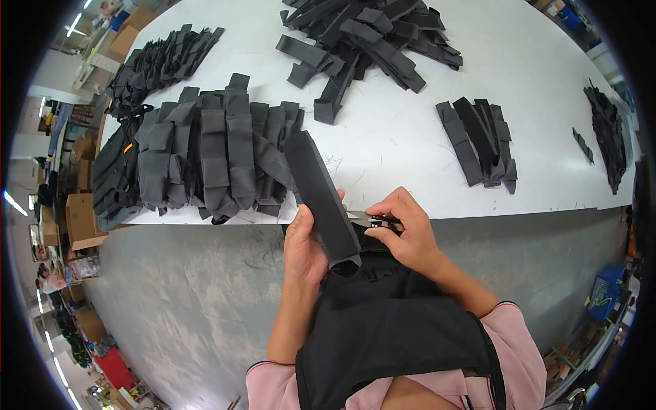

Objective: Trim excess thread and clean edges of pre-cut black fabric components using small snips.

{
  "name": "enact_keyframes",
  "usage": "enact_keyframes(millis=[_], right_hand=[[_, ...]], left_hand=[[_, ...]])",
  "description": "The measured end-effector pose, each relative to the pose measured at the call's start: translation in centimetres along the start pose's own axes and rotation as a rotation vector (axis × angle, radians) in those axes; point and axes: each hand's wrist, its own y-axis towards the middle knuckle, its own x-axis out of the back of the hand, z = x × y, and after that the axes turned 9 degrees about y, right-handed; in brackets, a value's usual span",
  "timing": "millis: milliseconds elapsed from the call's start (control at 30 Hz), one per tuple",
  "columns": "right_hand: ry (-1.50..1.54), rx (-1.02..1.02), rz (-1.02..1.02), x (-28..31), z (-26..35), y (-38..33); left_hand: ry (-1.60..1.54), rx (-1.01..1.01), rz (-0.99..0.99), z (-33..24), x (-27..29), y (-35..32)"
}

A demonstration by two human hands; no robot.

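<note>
The person stands at the near edge of a long white table [533,89], with a dark apron [389,335] over a pink top, and both hands are busy just in front of the chest. The left hand [305,242] is closed around a long black fabric strap piece [321,198], gripping it near its lower end so that the strap slants up and away to the left, out over the table's edge. The right hand [403,232] is curled shut on a small pair of thread snips [365,219], whose metal tip points left and sits right against the side of the strap, just beside the left hand's fingertips. On the table to the left, close by, lies a big heap of folded grey strap pieces [212,150], overlapping one another in rows, with a second dark pile [160,65] farther back on the left. At the far middle is a loose jumble of black straps [369,34]. To the right lies a smaller bundle of dark straps [482,140], and at the far right another dark heap [608,130] near the table's end. Below the table is grey floor [191,301], with cardboard boxes [82,219] along the left side.
</note>
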Motion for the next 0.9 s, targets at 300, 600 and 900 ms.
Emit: enact_keyframes(millis=[300,600,900], right_hand=[[-0.127,0.104,-0.006,-0.1,0.1,0.2],[-0.49,0.37,0.017,0.6,0.8,0.1],[-0.057,0.099,0.096,0.1,0.9,0.1]], left_hand=[[0.026,0.009,-0.014,-0.1,-0.4,-0.2],[0.064,0.031,-0.049,0.2,-0.1,-0.2],[-0.083,0.04,-0.012,0.9,1.6,0.4]])
